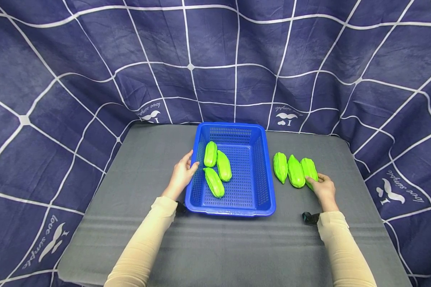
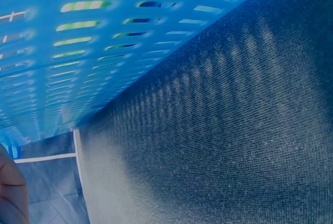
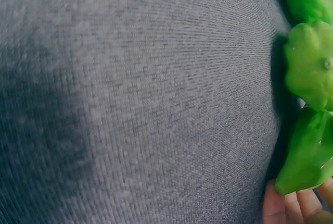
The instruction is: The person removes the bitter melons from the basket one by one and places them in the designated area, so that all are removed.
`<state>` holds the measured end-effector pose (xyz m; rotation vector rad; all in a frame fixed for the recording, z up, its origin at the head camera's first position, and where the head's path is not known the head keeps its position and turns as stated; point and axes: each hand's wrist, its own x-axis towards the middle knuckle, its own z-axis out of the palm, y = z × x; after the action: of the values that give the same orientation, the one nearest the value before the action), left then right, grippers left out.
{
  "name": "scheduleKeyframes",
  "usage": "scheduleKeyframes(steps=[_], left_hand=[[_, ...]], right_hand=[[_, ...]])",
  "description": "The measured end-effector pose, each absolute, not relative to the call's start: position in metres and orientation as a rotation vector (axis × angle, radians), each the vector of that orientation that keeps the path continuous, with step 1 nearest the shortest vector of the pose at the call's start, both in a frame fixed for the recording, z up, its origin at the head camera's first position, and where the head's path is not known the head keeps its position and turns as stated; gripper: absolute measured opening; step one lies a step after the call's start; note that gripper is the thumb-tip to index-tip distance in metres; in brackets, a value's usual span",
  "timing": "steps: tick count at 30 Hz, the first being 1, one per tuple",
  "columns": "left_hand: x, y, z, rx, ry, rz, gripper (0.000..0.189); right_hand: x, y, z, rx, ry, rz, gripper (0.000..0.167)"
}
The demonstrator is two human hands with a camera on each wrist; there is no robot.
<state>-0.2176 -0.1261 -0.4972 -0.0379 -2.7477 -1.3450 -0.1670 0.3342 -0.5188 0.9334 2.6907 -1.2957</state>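
Note:
On the table to the right of the blue basket, three bright green ridged gourds lie side by side. My right hand grips the rightmost gourd, thumb on its near side and fingers along its right. In the right wrist view, fingertips touch the lower end of that gourd. The middle gourd and the left one lie close by. At the basket's left wall, my left hand holds the rim, thumb over the edge. Three more gourds lie inside the basket, towards its left.
A grey cloth-covered table stretches around the basket. Behind and at both sides hangs a dark blue curtain with white grid lines. The basket's slotted side fills the upper left of the left wrist view.

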Motion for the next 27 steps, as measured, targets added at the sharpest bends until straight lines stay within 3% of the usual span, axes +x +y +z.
scheduleKeyframes(steps=[14,27], left_hand=[[-0.216,-0.125,-0.496,-0.044,-2.731,-1.348,0.055],[-0.216,-0.126,-0.496,-0.037,-2.742,-1.341,0.055]], right_hand=[[-0.167,0.333,-0.507,0.902,2.619,-1.325,0.073],[-0.183,0.314,-0.455,0.738,2.754,-1.4,0.073]])
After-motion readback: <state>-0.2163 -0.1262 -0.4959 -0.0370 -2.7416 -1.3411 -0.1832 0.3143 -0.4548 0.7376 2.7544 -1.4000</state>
